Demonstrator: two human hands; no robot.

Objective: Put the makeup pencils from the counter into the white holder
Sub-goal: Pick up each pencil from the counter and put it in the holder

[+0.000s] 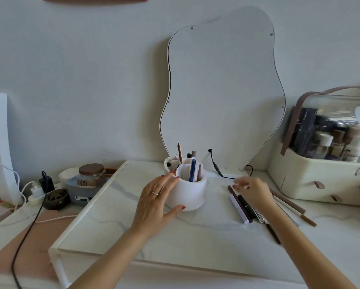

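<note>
Lying loose on the marble counter (175, 232) at about four o'clock, the makeup pencils (242, 207) fan out under the right hand (253, 192), whose fingers hover blurred over their far ends; whether it pinches one I cannot tell. At centre, the left hand (156, 202) cups the white holder (188, 192), fingers spread against its side. A wavy mirror (220, 90) leans at twelve o'clock.

A wavy-edged mirror (223, 90) is leaned against the far wall. A clear-lidded cosmetics case (321, 163) is seen far right, while a brown-lidded glass jar (91, 175) and plugged-in chargers (41, 184) are placed left.
</note>
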